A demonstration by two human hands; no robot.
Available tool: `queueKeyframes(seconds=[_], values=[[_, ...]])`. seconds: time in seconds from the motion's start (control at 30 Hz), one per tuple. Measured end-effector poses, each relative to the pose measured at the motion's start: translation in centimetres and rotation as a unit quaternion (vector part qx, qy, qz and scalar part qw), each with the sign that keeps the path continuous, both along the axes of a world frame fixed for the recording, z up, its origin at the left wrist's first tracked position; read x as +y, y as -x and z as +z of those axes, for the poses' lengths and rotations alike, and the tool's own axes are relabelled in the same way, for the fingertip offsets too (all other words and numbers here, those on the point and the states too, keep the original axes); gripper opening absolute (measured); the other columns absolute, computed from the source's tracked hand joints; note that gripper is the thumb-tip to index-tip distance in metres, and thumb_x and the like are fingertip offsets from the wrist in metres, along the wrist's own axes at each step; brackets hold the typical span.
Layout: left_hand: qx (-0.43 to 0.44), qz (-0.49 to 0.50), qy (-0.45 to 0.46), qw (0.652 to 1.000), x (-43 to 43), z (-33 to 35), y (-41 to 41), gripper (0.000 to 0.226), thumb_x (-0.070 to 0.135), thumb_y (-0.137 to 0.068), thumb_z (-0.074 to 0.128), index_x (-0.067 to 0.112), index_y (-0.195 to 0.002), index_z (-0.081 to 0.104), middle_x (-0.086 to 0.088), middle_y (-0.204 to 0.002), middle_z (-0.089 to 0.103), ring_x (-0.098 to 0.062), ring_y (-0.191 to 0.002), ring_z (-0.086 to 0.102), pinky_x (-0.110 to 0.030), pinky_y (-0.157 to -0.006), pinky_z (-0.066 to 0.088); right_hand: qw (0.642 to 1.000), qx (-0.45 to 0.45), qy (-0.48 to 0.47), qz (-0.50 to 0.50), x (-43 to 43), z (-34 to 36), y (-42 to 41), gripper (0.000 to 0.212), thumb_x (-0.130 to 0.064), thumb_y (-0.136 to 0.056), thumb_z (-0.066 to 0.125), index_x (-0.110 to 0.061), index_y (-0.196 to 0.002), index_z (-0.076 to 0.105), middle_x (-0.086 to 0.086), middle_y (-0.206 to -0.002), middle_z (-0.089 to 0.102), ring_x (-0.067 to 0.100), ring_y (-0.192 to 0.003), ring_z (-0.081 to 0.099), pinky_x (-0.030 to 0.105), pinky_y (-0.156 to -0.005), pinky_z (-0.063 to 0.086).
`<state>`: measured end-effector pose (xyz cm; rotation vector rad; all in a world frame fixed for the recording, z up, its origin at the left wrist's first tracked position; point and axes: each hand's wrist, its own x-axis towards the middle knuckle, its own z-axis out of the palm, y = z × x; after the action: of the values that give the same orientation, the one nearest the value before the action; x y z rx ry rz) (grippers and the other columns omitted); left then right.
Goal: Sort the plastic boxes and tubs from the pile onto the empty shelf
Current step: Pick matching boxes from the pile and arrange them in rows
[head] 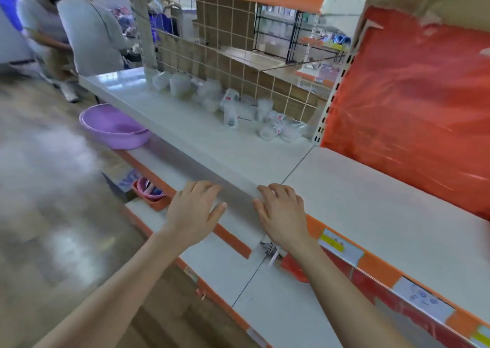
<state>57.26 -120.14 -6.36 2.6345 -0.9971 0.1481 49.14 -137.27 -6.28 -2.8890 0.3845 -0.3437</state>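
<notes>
Reaching forward, the person holds nothing so far. Past the round purple plastic basin (114, 127) on the lower board, the left hand (195, 215) is spread and empty over the shelf's front edge. The heap of clear plastic tubs and boxes (228, 103) lies well back against the wire grid. I'd lift from its near side, one stack per grip, so none topple. The right hand (281, 215), likewise flat and empty, is just beside the bare white shelf board (384, 215) meant for them.
</notes>
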Motion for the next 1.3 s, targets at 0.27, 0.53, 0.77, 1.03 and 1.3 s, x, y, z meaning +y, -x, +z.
queueKeyframes(seconds=[0.27, 0.53, 0.77, 1.03, 1.3], values=[[0.026, 0.05, 0.016, 0.998, 2.8, -0.9, -5.0, 0.046, 0.041, -0.095, 0.039, 0.015, -0.133, 0.048, -0.006, -0.134, 0.05, -0.026, -0.127, 0.041, -0.038, -0.103, 0.034, 0.999, 0.029, 0.015, 0.024, 1.6, -0.1, -7.1, 0.084, -0.056, -0.073, -0.003, -0.022, -0.132, 0.046, 0.002, -0.137, 0.043, 0.025, -0.128, 0.033, 0.037, -0.099, 0.029], [0.028, 0.069, -0.005, 0.997, 1.0, 0.7, -13.3, 0.047, 0.039, -0.096, 0.038, 0.02, -0.139, 0.038, 0.0, -0.143, 0.038, -0.022, -0.133, 0.03, -0.034, -0.105, 0.029, 0.998, 0.029, 0.008, 0.048, -0.5, 0.9, -16.6, 0.054, -0.045, -0.092, 0.018, -0.023, -0.136, 0.042, 0.003, -0.14, 0.039, 0.025, -0.129, 0.032, 0.036, -0.101, 0.028], [0.021, 0.071, 0.0, 0.997, -1.3, 0.9, -20.0, 0.074, 0.059, -0.08, 0.015, 0.019, -0.136, 0.044, -0.003, -0.14, 0.041, -0.024, -0.129, 0.035, -0.036, -0.101, 0.032, 0.999, -0.035, 0.013, 0.036, -3.8, 2.1, -22.4, 0.088, -0.057, -0.071, -0.001, -0.018, -0.13, 0.051, 0.008, -0.134, 0.049, 0.031, -0.123, 0.041, 0.039, -0.095, 0.034], [0.053, 0.033, -0.021, 0.998, -4.3, -0.4, -25.6, 0.062, 0.052, -0.086, 0.019, 0.024, -0.139, 0.036, 0.002, -0.144, 0.033, -0.021, -0.132, 0.029, -0.032, -0.102, 0.03, 0.998, -0.053, -0.025, -0.012, -6.0, 1.3, -24.5, 0.056, -0.043, -0.084, 0.029, -0.012, -0.117, 0.062, 0.013, -0.12, 0.058, 0.038, -0.111, 0.051, 0.045, -0.088, 0.039], [0.053, -0.04, -0.024, 0.998, -5.8, -0.8, -32.4, 0.075, 0.06, -0.078, 0.008, 0.025, -0.139, 0.036, 0.004, -0.144, 0.032, -0.019, -0.131, 0.03, -0.03, -0.098, 0.033, 0.995, -0.073, -0.019, -0.06, -4.8, 2.7, -30.4, 0.044, -0.035, -0.086, 0.039, -0.009, -0.113, 0.063, 0.014, -0.115, 0.06, 0.04, -0.105, 0.054, 0.046, -0.088, 0.041]])
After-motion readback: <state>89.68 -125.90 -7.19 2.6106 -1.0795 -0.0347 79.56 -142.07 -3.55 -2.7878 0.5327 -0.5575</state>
